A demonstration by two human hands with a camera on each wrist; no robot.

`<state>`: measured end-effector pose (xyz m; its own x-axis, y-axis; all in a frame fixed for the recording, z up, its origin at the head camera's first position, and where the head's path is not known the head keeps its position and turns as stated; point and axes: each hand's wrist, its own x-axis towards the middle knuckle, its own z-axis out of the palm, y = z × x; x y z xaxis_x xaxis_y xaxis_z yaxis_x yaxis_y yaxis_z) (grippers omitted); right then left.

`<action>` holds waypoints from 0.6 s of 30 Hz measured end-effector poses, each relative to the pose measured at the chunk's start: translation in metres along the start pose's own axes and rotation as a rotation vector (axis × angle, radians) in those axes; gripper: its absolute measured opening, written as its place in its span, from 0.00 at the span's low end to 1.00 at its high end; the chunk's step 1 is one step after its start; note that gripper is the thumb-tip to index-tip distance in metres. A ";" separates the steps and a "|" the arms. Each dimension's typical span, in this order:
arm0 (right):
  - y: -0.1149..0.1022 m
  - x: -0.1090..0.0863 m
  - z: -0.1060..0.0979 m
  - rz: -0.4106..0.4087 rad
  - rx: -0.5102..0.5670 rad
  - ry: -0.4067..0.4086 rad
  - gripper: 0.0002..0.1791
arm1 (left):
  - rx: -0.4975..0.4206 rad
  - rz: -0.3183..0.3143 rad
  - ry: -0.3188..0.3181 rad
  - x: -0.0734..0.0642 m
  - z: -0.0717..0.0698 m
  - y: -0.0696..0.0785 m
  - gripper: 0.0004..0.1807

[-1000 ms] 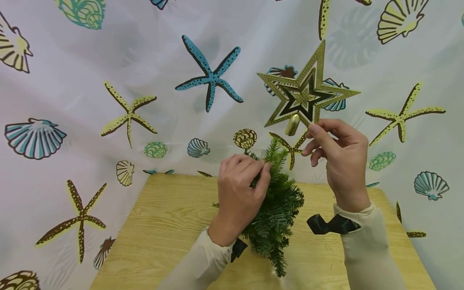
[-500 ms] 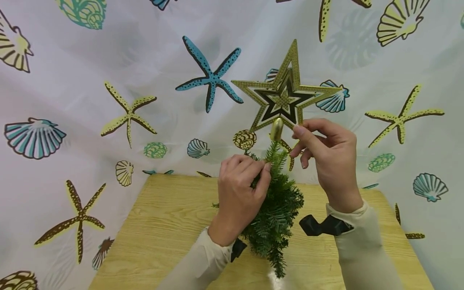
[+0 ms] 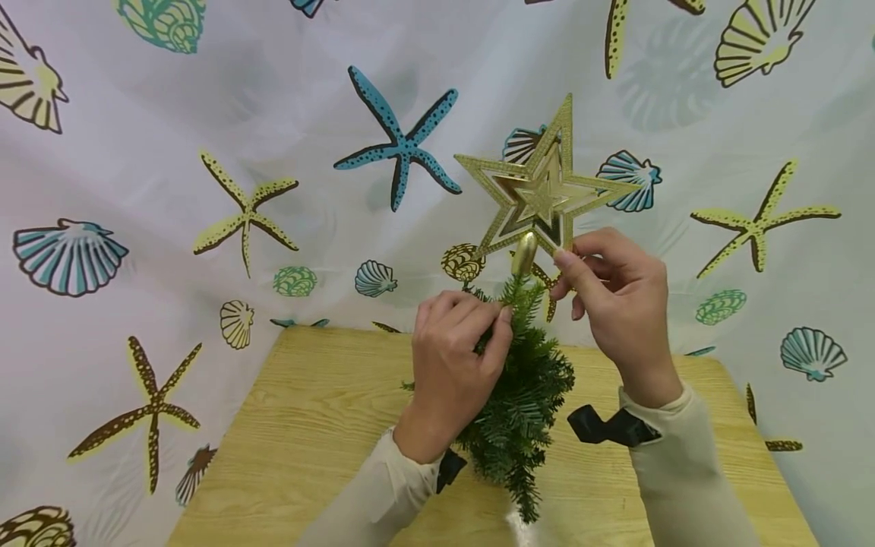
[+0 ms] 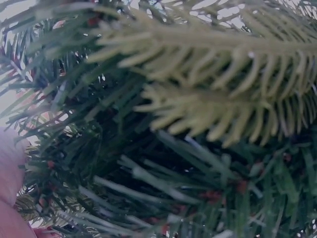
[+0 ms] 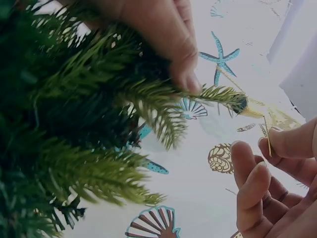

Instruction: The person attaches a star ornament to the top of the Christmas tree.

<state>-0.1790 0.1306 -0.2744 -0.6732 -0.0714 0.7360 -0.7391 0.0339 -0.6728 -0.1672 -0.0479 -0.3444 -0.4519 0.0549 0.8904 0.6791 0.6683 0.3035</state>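
Note:
A gold star tree topper [image 3: 541, 199] stands nearly upright over the tip of a small artificial Christmas tree [image 3: 522, 410]. My right hand [image 3: 625, 304] pinches its lower right point between thumb and fingers. In the right wrist view the tip of the top sprig [image 5: 220, 95] reaches the open end of the topper's hollow socket [image 5: 241, 105]. My left hand [image 3: 454, 353] pinches that sprig just below its tip. Green branches fill the left wrist view, with a bit of skin [image 4: 11, 183] at the left edge.
The tree rises from a light wooden table [image 3: 321, 425]. Behind and around the table hangs a white curtain [image 3: 328, 251] printed with starfish and shells. Both wrists carry black straps with mounts, the right mount [image 3: 611, 427] showing plainly.
My right hand has carried the star topper left from beside the tree to above its tip, then slightly down onto the sprig. My left hand stays in place.

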 end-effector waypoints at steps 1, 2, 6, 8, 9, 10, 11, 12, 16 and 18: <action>0.001 0.000 0.000 -0.015 -0.036 -0.005 0.04 | 0.000 -0.001 0.000 0.000 0.000 0.000 0.14; 0.001 -0.001 0.000 -0.025 -0.065 -0.008 0.04 | 0.000 -0.001 0.000 0.000 0.000 0.000 0.14; 0.000 -0.002 0.001 -0.034 -0.128 -0.010 0.05 | -0.001 -0.002 0.003 0.000 0.001 0.000 0.14; -0.001 -0.003 0.001 -0.036 -0.157 -0.014 0.05 | -0.002 -0.003 0.003 0.000 0.001 0.000 0.14; -0.001 -0.003 0.001 -0.037 -0.173 -0.017 0.05 | -0.002 -0.004 0.003 0.000 0.001 0.000 0.14; -0.001 -0.004 0.001 -0.038 -0.185 -0.019 0.05 | -0.002 -0.004 0.002 0.000 0.001 0.000 0.14; -0.002 -0.004 0.001 -0.040 -0.199 -0.022 0.06 | -0.002 -0.005 0.002 0.000 0.001 0.000 0.14; -0.002 -0.004 0.001 -0.042 -0.211 -0.026 0.06 | -0.002 -0.006 0.001 0.000 0.000 0.000 0.14; -0.003 -0.005 0.001 -0.055 -0.250 -0.039 0.05 | -0.001 -0.006 0.002 -0.001 0.001 0.000 0.14; -0.003 -0.006 0.002 -0.064 -0.270 -0.051 0.06 | -0.001 -0.005 0.005 -0.001 0.001 0.000 0.14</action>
<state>-0.1730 0.1293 -0.2767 -0.6280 -0.1315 0.7670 -0.7641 0.2912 -0.5757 -0.1675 -0.0476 -0.3456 -0.4526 0.0477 0.8904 0.6776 0.6675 0.3087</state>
